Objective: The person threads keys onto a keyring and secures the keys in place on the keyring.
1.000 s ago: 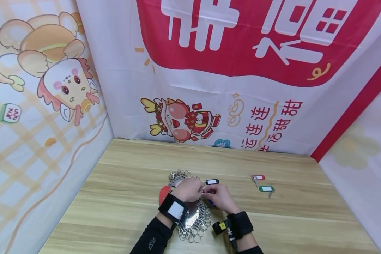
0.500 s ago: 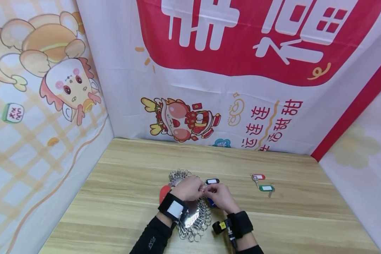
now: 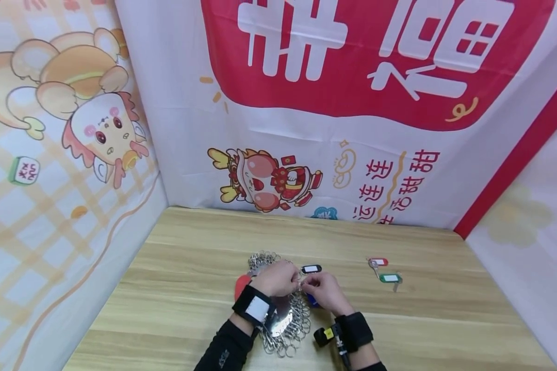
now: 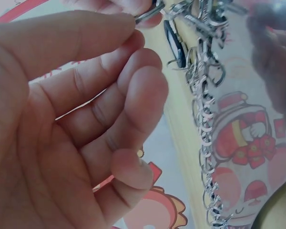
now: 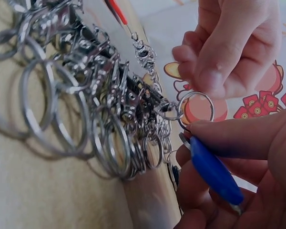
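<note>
A shiny plate [image 3: 278, 322], edged with many metal clips and split rings [image 5: 102, 129], lies under my hands. My left hand [image 3: 275, 279] is over its upper right edge, thumb and index finger pinching a split ring [image 5: 195, 110] linked to the chain of clips. In the left wrist view the other fingers of the left hand [image 4: 76, 114] curl loosely, holding nothing. My right hand [image 3: 325, 289] faces it and pinches a blue key tag [image 5: 214, 171] beside the same ring. Whether tag and ring are joined is hidden by the thumb.
Just beyond my right hand lies a black key tag [image 3: 311, 269]. Farther right are a red key tag [image 3: 378, 262] and a green key tag [image 3: 390, 278], with keys. A red rounded piece [image 3: 242, 286] shows left of the left hand. Printed cloth walls enclose the wooden table [image 3: 190, 247].
The head view has tilted slightly, so everything sits a little lower. My right hand has edged a touch to the right, while both hands keep their pinch.
</note>
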`<action>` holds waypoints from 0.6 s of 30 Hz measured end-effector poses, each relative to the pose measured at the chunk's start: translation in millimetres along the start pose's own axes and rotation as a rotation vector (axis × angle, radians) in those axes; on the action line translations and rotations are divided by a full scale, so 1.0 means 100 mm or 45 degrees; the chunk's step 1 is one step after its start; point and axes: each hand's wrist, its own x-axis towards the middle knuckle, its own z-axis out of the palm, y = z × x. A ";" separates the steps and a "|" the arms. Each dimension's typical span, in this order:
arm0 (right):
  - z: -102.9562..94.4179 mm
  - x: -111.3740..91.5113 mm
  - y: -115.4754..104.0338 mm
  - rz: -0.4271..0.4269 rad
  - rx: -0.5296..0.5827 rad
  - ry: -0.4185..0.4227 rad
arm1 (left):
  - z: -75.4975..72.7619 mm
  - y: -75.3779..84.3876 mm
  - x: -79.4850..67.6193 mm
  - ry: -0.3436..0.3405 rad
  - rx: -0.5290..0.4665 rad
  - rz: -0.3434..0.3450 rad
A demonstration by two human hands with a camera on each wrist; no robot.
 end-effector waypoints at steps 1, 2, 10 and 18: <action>0.00 -0.01 0.00 0.006 -0.006 0.002 | -0.01 0.00 -0.01 -0.005 -0.025 -0.016; -0.01 -0.02 0.00 0.013 -0.010 0.002 | -0.01 0.00 -0.01 -0.007 -0.044 -0.031; -0.02 -0.08 0.01 0.115 -0.017 0.023 | 0.01 0.04 -0.05 -0.025 -0.030 -0.031; -0.04 -0.03 -0.02 0.073 -0.013 0.039 | 0.04 0.05 0.00 -0.011 0.026 -0.017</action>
